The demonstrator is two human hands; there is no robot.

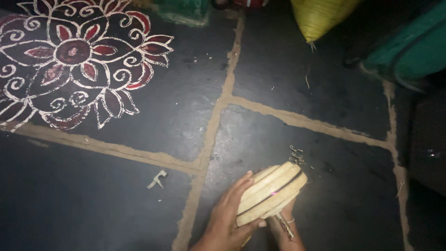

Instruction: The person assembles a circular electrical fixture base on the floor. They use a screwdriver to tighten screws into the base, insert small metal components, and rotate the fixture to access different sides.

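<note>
Left hand: your left hand (pixel 227 211) lies flat and open, fingers together, pressed against the near face of the disc stack (pixel 271 191).
Right hand: your right hand (pixel 287 222) sits under the stack, mostly hidden; you cannot tell how far it is closed, only that it props the stack from below.
Stack: pale round discs, tilted on edge, held just above the dark stone floor (pixel 139 200), low in view, right of centre.
Rod: a thin metal rod (pixel 284 226) pokes out below the stack, beside your right wrist.
Hardware: small metal bits (pixel 296 155) lie on the floor just behind the stack.
Containers: a yellow woven basket (pixel 320 16) at the top edge; its contents do not show.
Floor pattern: a white and red drawing (pixel 74 56) at upper left, well apart.
</note>
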